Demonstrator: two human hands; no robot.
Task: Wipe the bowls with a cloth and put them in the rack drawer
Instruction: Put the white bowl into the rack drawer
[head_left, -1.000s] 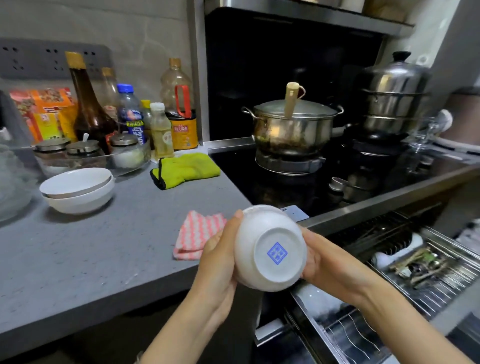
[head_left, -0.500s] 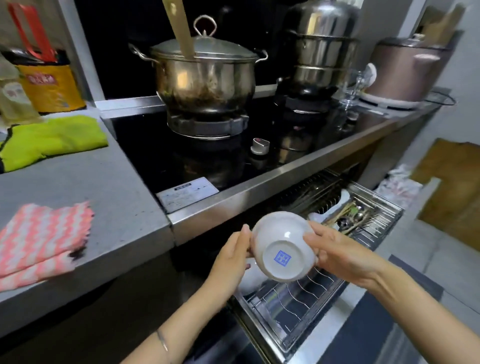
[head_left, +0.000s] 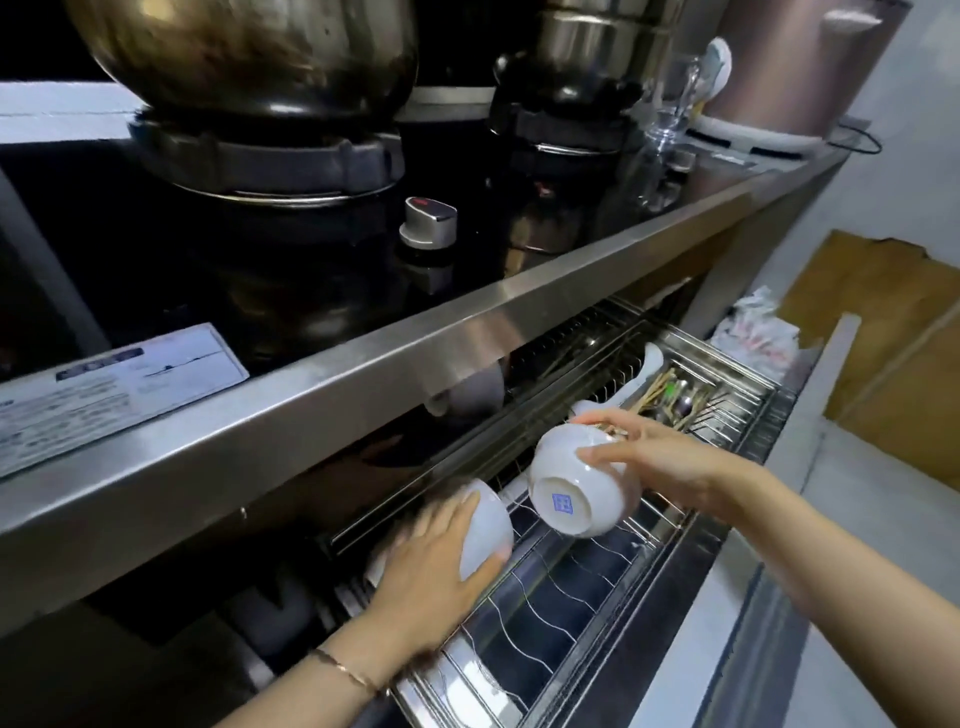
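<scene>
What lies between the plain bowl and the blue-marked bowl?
In the head view, only wire prongs of the rack drawer show between the plain bowl, under the left hand, and the blue-marked bowl, held by the right hand.

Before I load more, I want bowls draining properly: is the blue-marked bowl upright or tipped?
Tipped. The right hand holds the bowl on its side over the rack drawer, its blue-marked foot facing the camera.

A white bowl (head_left: 576, 483) is showing a blue square mark on its base; at its eight o'clock a second bowl (head_left: 488, 530) is showing plain white. The knob (head_left: 428, 221) is gleaming silver and red.
</scene>
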